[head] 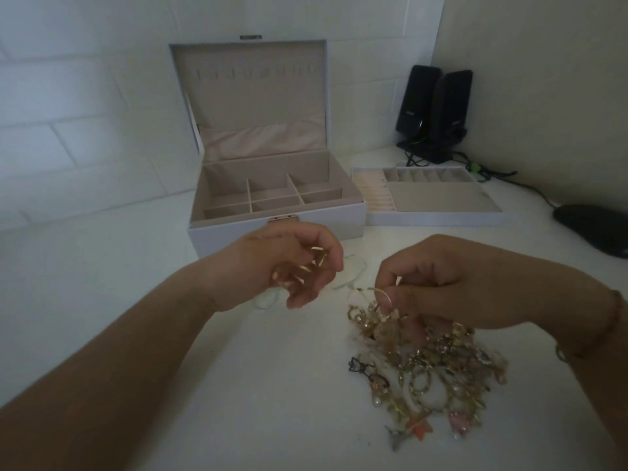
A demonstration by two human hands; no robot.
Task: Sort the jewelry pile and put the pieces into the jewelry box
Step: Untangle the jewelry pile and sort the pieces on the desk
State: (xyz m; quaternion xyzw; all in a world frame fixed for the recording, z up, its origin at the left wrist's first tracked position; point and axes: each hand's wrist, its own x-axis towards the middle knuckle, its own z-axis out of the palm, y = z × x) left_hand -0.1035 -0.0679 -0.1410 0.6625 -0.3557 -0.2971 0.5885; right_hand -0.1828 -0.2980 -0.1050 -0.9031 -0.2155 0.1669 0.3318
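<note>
The step in hand looks like the sorting itself: pulling single pieces free of the pile (431, 365), which lies on the bench (289, 402) at the right, near the front edge. The right hand (452, 283) hovers over the pile's far end, thumb and fingers pinching a thin gold hoop (382, 299) that is partly lifted but seems tangled with what is under it. The left hand (292, 263) is held apart from it, to the left, fingers curled round several gold pieces (302, 266); a pale green thread (346, 278) trails between the two hands. The box (272, 198) stands open behind the hands, its divided compartments showing nothing in them, and a tray (438, 198) with ring rolls and small cells sits just beside it on the right. To do this well, I would lift the hoop slowly and straight up, watch whether a chain or the thread comes with it, and shake it loose gently instead of tugging. The left hand is already full, so dropping its like pieces into one compartment before gathering more would keep the sort clean and stop small pieces slipping out.
</note>
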